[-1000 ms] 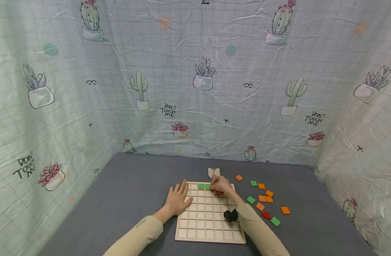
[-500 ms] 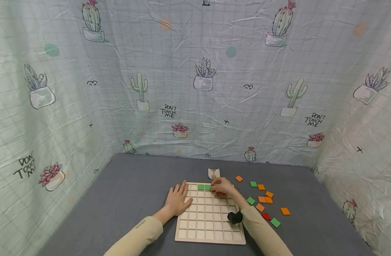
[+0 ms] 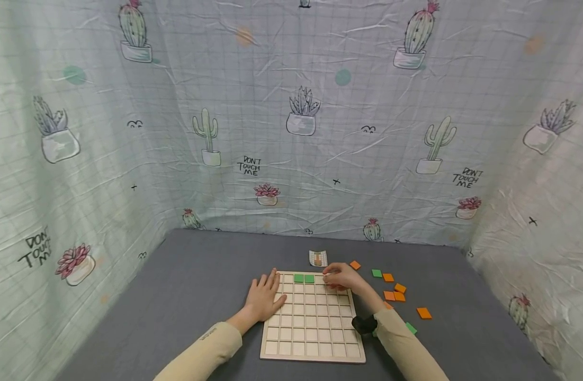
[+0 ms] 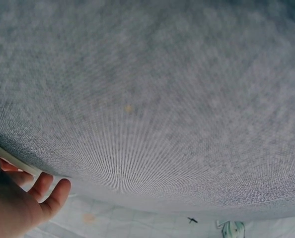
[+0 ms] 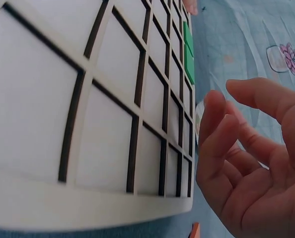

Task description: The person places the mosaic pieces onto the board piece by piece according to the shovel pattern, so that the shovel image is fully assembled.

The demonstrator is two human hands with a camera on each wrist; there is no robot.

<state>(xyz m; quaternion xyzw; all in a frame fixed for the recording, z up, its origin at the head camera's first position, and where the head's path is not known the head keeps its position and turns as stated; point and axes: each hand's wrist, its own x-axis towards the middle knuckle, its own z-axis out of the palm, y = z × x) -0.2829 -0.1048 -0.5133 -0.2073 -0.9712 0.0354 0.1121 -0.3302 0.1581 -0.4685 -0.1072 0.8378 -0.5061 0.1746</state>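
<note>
A light wooden grid board (image 3: 312, 334) lies on the grey table. Two green square tiles (image 3: 309, 279) sit side by side in its far row. My left hand (image 3: 261, 299) rests with spread fingers on the board's left edge, and its fingertips (image 4: 60, 191) show in the left wrist view. Over the far right corner of the board hovers my right hand (image 3: 343, 276). Its fingers are loosely bent, and the right wrist view shows a gap between thumb and index finger with nothing held.
A small printed card (image 3: 317, 258) lies behind the board. Right of the board are scattered orange tiles (image 3: 423, 313) and green tiles (image 3: 376, 273), some partly covered by the right forearm. A cactus-print curtain (image 3: 291, 174) encloses the table.
My right hand has moved right, away from the second green tile, which now shows fully. The right forearm now covers the red piece and a green tile. My left hand stays in place.
</note>
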